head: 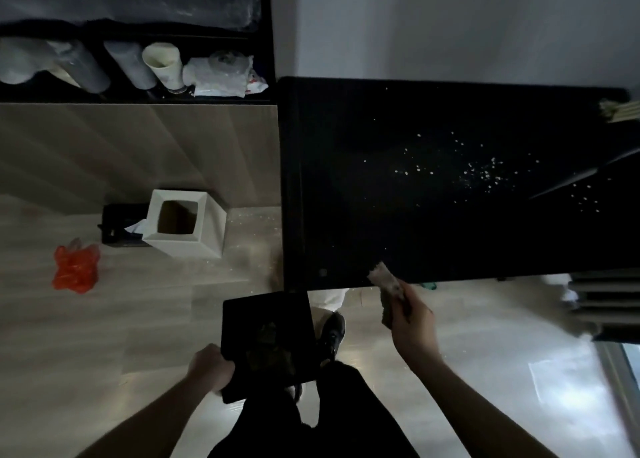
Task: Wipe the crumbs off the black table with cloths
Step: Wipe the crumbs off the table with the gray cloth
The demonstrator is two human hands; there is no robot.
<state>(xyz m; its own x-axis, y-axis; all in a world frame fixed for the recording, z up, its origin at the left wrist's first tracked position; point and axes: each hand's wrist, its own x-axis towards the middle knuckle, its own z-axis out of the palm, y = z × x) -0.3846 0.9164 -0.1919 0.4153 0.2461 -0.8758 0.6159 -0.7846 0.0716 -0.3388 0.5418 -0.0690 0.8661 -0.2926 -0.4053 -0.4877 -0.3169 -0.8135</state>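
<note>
Right hand (pixel 414 322) gripped the cloth (pixel 386 289) at the table (pixel 346 232) edge; left hand (pixel 211 367) clutched a tray (pixel 268 339). Crumbs (pixel 485 173) lay far right: best swept toward the tray in 1 long pass.

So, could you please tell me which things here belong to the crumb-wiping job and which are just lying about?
Job:
black table
crumbs
cloth in right hand
black tray in left hand

Lying about:
white bin
orange bag
shelf with cups
</note>
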